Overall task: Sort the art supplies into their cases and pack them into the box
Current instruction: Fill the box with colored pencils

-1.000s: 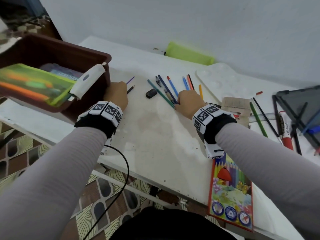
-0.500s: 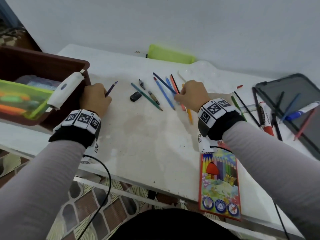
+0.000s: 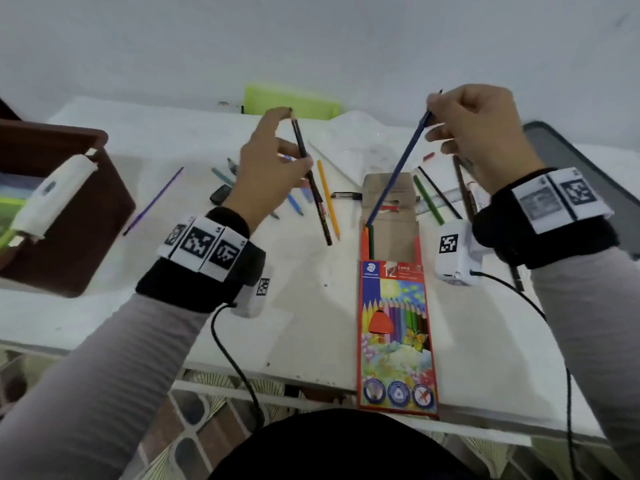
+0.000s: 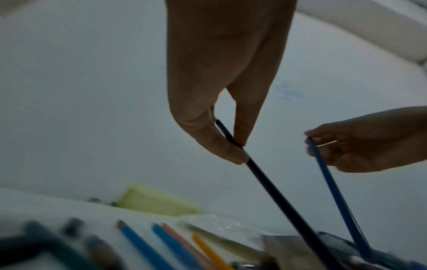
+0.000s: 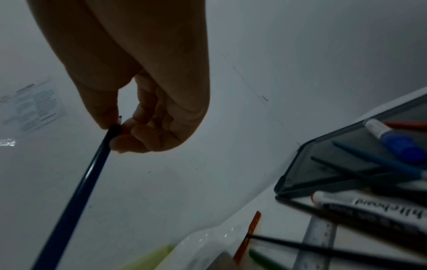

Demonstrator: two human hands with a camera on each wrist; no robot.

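Observation:
My left hand [image 3: 273, 161] is raised over the table and pinches a black pencil [image 3: 311, 181] near its top, tip hanging down; the pinch shows in the left wrist view [image 4: 235, 146]. My right hand [image 3: 474, 133] pinches the top end of a dark blue pencil [image 3: 398, 171], whose lower end sits in the open mouth of the coloured-pencil box [image 3: 394, 334]. The right wrist view shows that pinch on the blue pencil [image 5: 92, 171]. Orange and green pencils stand in the box opening. Loose coloured pencils [image 3: 327, 199] lie on the white table [image 3: 294, 306].
A brown bin [image 3: 69, 216] with cases inside stands at the left. A purple pencil [image 3: 154, 200] and a black eraser [image 3: 220, 194] lie near it. A green pouch [image 3: 291, 100] sits at the back. A dark tray [image 3: 581, 168], markers [image 5: 369, 208] and a ruler lie at the right.
Both hands lifted from the table, each with a pencil. The right one moved over the pencil box and set the blue pencil's end into its opening. The camera tilted down.

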